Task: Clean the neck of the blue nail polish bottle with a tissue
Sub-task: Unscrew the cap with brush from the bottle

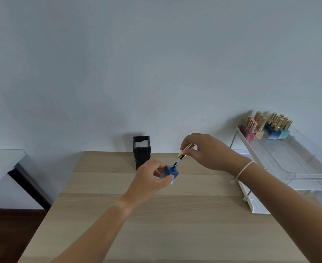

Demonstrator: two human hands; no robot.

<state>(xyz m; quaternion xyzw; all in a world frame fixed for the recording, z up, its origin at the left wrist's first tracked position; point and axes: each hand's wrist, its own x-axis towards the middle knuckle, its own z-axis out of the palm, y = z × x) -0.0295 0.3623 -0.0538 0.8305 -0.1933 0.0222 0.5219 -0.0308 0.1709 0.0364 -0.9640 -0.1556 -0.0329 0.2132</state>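
One blue nail polish bottle (171, 173), pinched in the left hand (150, 179) above the wooden table (156, 224), neck tilted up-right. One gold cap (186, 151), gripped by the right hand (206, 150), brush stem angled down-left into the neck. One black tissue holder (141, 151) behind.

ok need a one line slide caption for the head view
Left hand steadies the blue nail polish bottle on the table while the right hand lifts out its gold cap.

Table (156, 224) matt pale wood grain; cap (186, 150) shiny gold metal; rack (289, 160) clear glossy plastic.
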